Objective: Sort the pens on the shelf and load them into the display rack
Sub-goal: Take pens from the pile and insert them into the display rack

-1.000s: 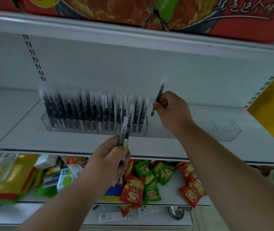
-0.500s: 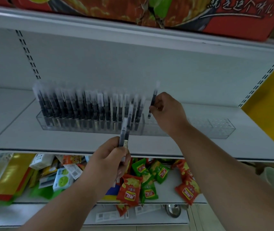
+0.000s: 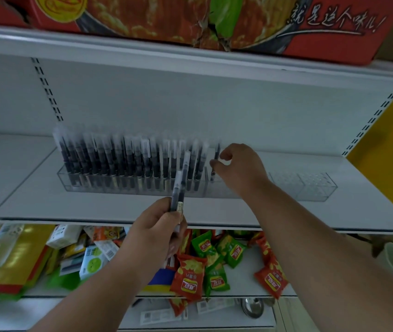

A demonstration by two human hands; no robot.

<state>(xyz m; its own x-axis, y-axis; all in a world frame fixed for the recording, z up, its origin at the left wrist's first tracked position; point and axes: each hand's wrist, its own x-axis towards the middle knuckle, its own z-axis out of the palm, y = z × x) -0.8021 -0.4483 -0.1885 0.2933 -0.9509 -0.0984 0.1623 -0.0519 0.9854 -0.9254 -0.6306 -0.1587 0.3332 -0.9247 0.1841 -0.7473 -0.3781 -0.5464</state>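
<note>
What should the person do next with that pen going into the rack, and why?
Probably let go: the right hand pinches a dark clear-capped pen already upright in the clear plastic display rack, beside the filled row. The left hand holds more pens.

Dim, cool, bluish light, flat; no hard shadows on white shelf [image 3: 286,212]. Soft shade under shelf's front edge over snack packets [image 3: 190,279]. Pen caps in clear display rack [image 3: 315,188] blurred, smeared pale. Wide-angle bend: shelf edges curve toward corners. Red box [image 3: 334,25] lettering slightly soft. No glare.
</note>
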